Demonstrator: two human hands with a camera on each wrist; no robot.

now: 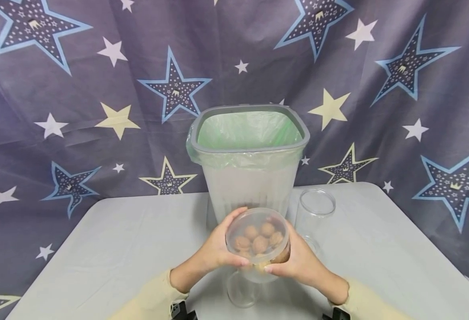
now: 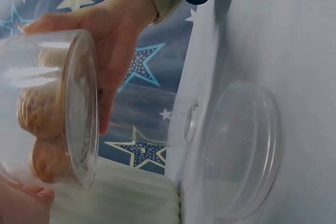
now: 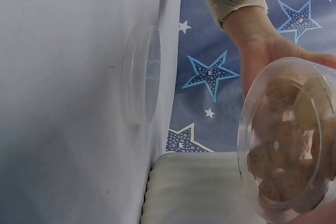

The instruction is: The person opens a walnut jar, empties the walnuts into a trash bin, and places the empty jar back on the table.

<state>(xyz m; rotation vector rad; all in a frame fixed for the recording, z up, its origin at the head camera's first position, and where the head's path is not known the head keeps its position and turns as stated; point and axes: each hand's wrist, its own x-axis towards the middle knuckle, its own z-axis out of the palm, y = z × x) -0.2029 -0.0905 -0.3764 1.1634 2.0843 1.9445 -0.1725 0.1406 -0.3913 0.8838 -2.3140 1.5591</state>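
Between both hands, raised over the near part of the table, is a clear round plastic jar (image 1: 258, 276) with several walnuts (image 1: 260, 244) inside. Its top, facing the head camera, is covered by a translucent lid (image 1: 254, 217). My left hand (image 1: 221, 249) grips the jar's left side, thumb across the front. From the right, my right hand (image 1: 301, 261) holds it the same way. The jar's clear base (image 3: 283, 145) shows in the right wrist view, walnuts pressed near it. A shallow round clear plastic piece (image 2: 241, 150) lies on the table below the jar.
Behind the hands stands a pale bin (image 1: 250, 178) with a grey rim and a green liner bag. To its right, another clear jar (image 1: 314, 222) stands without contents. A grey-white cloth covers the table (image 1: 138, 249); a star-patterned curtain (image 1: 234, 53) hangs behind it.
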